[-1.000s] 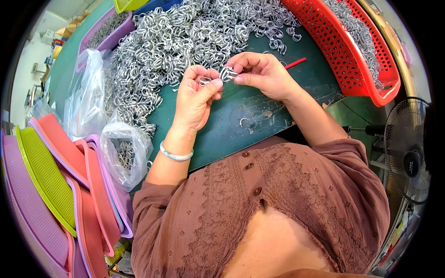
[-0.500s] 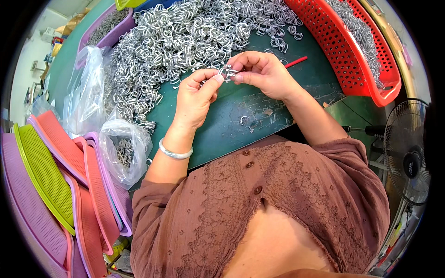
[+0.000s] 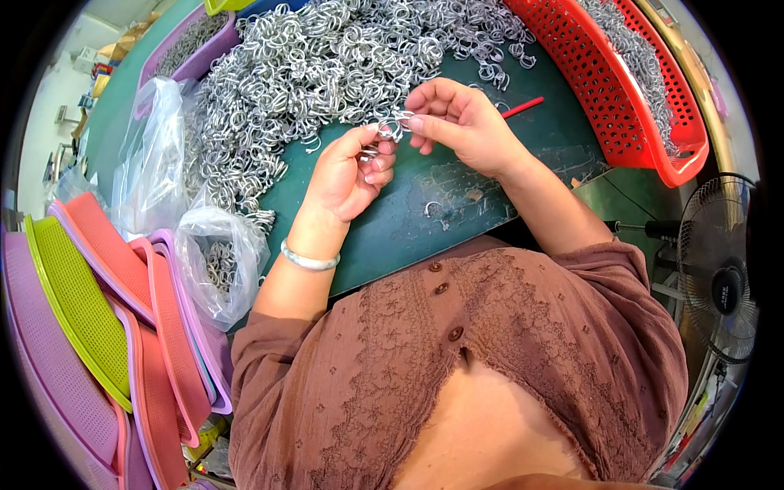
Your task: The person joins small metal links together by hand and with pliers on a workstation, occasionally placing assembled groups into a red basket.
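My left hand (image 3: 346, 176) is curled palm-up around several small silver metal rings (image 3: 367, 153), partly hidden by its fingers. Between the two hands, more open metal rings (image 3: 395, 126) hang linked or bunched together. The thumb and forefinger of my right hand (image 3: 467, 131) pinch the near end of that bunch, while its other fingers curl behind. Just beyond both hands spreads a large heap of the same silver rings (image 3: 327, 65). One loose ring (image 3: 433, 209) lies on the green tabletop (image 3: 400, 237) near its front edge.
A red perforated basket (image 3: 596, 90) with metal pieces stands at the right, near a thin red stick (image 3: 523, 107). Clear plastic bags (image 3: 151, 163) and stacked colored baskets (image 3: 77, 318) crowd the left. A purple basket (image 3: 214, 51) sits far left; a fan (image 3: 723, 269) stands right.
My left hand has rolled so its palm turns upward, showing rings inside its curled fingers. My right hand has shifted slightly up and left, its pinch still at the rings.
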Motion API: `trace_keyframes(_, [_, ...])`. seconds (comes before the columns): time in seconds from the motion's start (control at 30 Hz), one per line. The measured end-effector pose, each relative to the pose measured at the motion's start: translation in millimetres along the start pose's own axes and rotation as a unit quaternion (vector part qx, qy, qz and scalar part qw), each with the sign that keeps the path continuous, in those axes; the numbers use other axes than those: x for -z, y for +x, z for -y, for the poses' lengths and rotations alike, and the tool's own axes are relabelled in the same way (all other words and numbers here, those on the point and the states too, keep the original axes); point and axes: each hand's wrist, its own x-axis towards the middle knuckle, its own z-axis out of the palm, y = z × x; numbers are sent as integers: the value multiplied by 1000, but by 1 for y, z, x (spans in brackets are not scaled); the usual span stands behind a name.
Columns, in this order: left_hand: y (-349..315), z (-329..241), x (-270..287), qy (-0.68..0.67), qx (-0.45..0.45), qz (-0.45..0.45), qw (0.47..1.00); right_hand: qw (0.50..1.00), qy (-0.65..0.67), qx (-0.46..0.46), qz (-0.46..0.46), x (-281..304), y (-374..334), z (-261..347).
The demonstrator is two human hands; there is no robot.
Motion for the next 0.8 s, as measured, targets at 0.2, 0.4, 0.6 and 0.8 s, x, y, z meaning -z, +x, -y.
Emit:
trace_keyframes(0.2, [2, -1, 2, -51, 42, 2, 998, 997, -64, 35, 1, -6, 3, 4])
trace_keyframes(0.4, [3, -1, 4, -41, 55, -12, 998, 1000, -7, -26, 14, -6, 6, 7])
trace_keyframes(0.6, [5, 2, 10, -8, 55, 18, 998, 988, 131, -79, 28, -6, 8, 1])
trace_keyframes(0.8, [2, 1, 0, -4, 21, 59, 998, 971, 223, -85, 15, 6, 8, 2])
